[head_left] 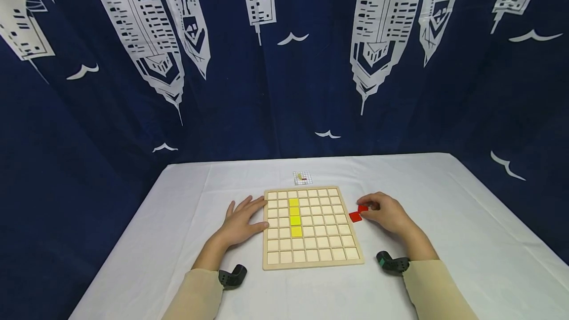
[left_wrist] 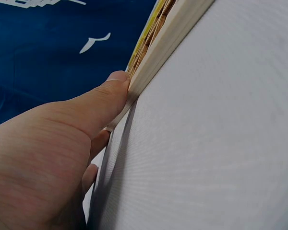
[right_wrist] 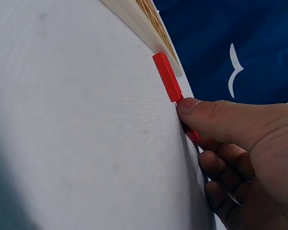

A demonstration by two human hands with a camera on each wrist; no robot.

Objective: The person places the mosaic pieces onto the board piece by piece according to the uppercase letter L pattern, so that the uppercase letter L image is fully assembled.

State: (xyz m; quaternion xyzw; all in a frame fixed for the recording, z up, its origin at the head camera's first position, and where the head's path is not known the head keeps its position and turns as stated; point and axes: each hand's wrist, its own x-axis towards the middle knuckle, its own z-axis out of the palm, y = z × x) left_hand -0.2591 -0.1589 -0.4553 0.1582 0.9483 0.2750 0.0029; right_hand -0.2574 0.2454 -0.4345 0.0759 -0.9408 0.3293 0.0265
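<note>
A wooden grid board (head_left: 313, 266) lies on the table, with several yellow square tiles (head_left: 296, 231) lined up in one column of its cells. My left hand (head_left: 242, 223) touches the board's left edge with spread, fairly straight fingers; in the left wrist view its thumb (left_wrist: 105, 96) presses against the rim. To the right of the board, my right hand (head_left: 387, 213) pinches a red square tile (head_left: 362, 208) between thumb and fingers. Another red tile (head_left: 355, 217) lies flat beside it, close to the board's right edge. The thumb partly hides the pinched tile in the right wrist view.
Behind the board lies a small card (head_left: 303, 178) printed with a grid and coloured squares. A white cloth covers the table (head_left: 178, 241). Beyond its back edge hangs a dark blue curtain (head_left: 275, 107) with white building prints. Each wrist wears a black device (head_left: 392, 262).
</note>
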